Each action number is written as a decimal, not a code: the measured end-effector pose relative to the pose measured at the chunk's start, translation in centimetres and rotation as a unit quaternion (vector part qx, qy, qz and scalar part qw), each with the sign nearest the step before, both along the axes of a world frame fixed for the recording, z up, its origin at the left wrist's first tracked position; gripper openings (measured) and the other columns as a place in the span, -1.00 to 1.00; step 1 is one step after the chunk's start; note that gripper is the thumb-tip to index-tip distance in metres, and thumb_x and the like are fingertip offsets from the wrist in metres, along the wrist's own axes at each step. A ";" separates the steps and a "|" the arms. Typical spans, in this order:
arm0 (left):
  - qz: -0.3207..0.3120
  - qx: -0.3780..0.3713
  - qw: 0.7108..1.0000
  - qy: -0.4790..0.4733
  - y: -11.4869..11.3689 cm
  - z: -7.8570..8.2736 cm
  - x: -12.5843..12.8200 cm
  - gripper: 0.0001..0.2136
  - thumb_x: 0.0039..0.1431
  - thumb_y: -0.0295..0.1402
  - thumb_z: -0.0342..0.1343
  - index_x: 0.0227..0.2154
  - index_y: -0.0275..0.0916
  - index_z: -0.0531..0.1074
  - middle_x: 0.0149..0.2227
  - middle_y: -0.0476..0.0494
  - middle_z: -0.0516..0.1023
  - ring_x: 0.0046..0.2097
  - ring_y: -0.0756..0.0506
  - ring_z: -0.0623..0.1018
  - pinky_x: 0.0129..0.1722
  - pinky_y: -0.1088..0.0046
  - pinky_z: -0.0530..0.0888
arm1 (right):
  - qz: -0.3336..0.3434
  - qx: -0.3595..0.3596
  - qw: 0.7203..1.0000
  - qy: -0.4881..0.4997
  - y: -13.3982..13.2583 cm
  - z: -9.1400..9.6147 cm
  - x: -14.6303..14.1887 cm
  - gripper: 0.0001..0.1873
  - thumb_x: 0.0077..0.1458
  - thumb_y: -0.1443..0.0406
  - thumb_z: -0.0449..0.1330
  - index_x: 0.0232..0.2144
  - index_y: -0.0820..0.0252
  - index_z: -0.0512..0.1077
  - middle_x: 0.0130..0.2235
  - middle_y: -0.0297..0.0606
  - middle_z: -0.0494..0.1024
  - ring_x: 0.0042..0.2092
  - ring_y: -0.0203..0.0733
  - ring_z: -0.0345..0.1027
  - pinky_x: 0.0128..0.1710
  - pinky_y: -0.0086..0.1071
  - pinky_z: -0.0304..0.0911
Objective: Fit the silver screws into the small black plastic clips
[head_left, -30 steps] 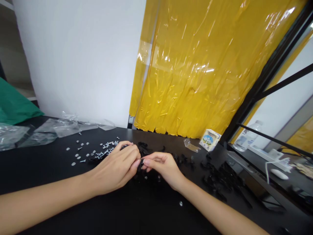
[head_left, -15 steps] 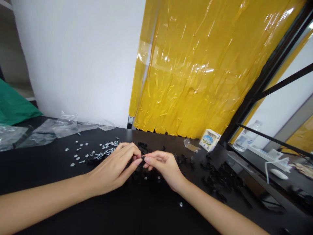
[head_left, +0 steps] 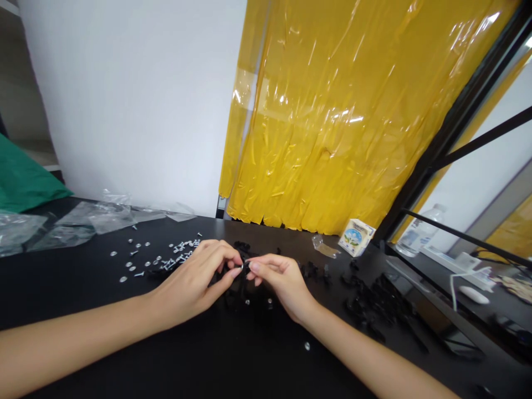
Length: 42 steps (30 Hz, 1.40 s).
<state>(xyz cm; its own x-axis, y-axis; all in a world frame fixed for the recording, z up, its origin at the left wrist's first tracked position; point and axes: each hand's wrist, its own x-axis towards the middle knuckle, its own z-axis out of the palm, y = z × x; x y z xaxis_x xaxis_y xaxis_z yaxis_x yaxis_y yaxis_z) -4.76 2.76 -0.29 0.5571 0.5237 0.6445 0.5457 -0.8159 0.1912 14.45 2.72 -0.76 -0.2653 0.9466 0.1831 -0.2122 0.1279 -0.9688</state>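
My left hand (head_left: 208, 274) pinches a small shiny metal piece between thumb and index finger; its exact kind is too small to tell. Close against it, the thumb and fingers of my right hand (head_left: 274, 274) are pinched on a small dark piece, mostly hidden by the fingertips. Beyond my left hand lies a pile of silver screws (head_left: 180, 252). Loose round metal washers or caps (head_left: 123, 279) are scattered to its left. Small black parts (head_left: 313, 270) lie beyond my right hand, and a metal washer (head_left: 307, 346) rests nearer to me.
Clear plastic bags (head_left: 110, 213) lie at the back left of the black table (head_left: 216, 360). A larger heap of black parts (head_left: 378, 302) is at the right, beside a dark phone-like slab (head_left: 449, 330). A small printed box (head_left: 356, 238) stands near the black frame (head_left: 409, 185).
The fingertips have parted slightly, and a shiny metal piece now shows at my left fingertips. My right hand has shifted slightly to the right.
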 end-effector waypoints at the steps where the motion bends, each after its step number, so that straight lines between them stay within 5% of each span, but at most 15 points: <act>1: 0.002 0.001 1.000 0.003 0.0 0.0 0.0 -0.94 0.25 -0.39 -0.10 -0.26 -0.21 0.25 -0.30 -0.09 0.38 -0.27 -0.05 0.37 -0.21 0.37 0.33 | 0.001 0.000 1.000 -0.002 0.0 0.0 0.0 -0.78 -0.21 0.20 0.37 -0.45 0.20 0.58 -0.52 -0.31 0.56 -0.49 -0.34 0.36 -0.42 -0.43 0.28; 12: 0.032 -0.035 0.999 0.000 0.2 -0.2 0.1 -0.88 0.24 -0.32 -0.13 -0.29 -0.22 0.26 -0.36 -0.07 0.36 -0.30 -0.06 0.36 -0.27 0.41 0.34 | -0.031 0.100 0.993 -0.052 0.2 -0.6 -0.1 -0.77 -0.21 0.21 0.37 -0.41 0.13 0.55 -0.44 -0.34 0.53 -0.40 -0.30 0.36 -0.29 -0.36 0.30; 21: 0.040 -0.095 0.995 0.005 0.2 0.2 0.1 -0.77 0.29 -0.30 -0.22 -0.41 -0.20 0.27 -0.44 0.00 0.37 -0.35 -0.05 0.37 -0.30 0.42 0.33 | -0.091 0.294 0.934 -0.183 -0.5 -0.5 0.3 -0.89 -0.08 0.21 0.30 -0.42 0.06 0.56 -0.37 -0.24 0.56 -0.32 -0.17 0.39 -0.23 -0.27 0.28; 27: 0.047 -0.047 0.998 -0.020 0.5 -0.2 0.1 -0.84 0.26 -0.28 -0.13 -0.28 -0.20 0.31 -0.34 -0.04 0.41 -0.28 -0.06 0.39 -0.24 0.38 0.34 | -0.111 0.210 0.959 -0.152 0.0 -0.7 0.3 -0.81 -0.17 0.19 0.35 -0.41 0.09 0.57 -0.47 -0.30 0.53 -0.43 -0.25 0.32 -0.35 -0.33 0.27; 32: 0.009 0.034 0.999 -0.020 0.9 -0.7 -0.1 -0.87 0.21 -0.34 -0.02 -0.20 -0.17 0.34 -0.20 -0.09 0.46 -0.11 -0.09 0.41 -0.04 0.29 0.30 | -0.043 0.100 0.992 -0.064 0.3 -0.8 0.1 -0.78 -0.21 0.20 0.37 -0.41 0.13 0.57 -0.45 -0.32 0.57 -0.43 -0.26 0.39 -0.34 -0.35 0.31; 42: -0.005 0.061 0.998 -0.016 1.2 -0.8 -0.4 -0.92 0.22 -0.37 -0.01 -0.26 -0.19 0.35 -0.27 -0.03 0.49 -0.17 -0.05 0.45 0.09 0.20 0.22 | -0.002 0.025 0.999 -0.021 0.1 -0.2 0.0 -0.74 -0.26 0.19 0.39 -0.45 0.21 0.57 -0.51 -0.31 0.57 -0.45 -0.28 0.43 -0.40 -0.40 0.34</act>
